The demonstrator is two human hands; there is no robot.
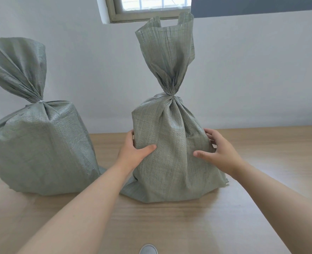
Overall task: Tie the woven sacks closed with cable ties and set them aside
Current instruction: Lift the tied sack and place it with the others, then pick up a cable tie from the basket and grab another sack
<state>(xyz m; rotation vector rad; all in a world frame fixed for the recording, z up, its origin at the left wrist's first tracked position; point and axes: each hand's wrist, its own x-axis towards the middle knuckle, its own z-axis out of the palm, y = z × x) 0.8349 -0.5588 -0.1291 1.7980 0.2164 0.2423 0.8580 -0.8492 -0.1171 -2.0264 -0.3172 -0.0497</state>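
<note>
Two woven sacks stand upright on the desk [170, 226], and I have both hands on the middle sack [171, 162], which sits near me at the desk's centre. My left hand [133, 151] clasps its left flank, thumb pressed across the front and fingers wrapped round the far side. My right hand [219, 153] is spread, thumb tip touching the front and fingers fanned against the right flank. The sack's neck is cinched tight above its bulging body and the mouth flares upward; I cannot tell what binds it. The left sack [39, 147] stands just beside it, a white cable tie [41, 101] showing at its gathered neck. Behind both, a pale wall [89, 70] holds a window [148, 8].
</note>
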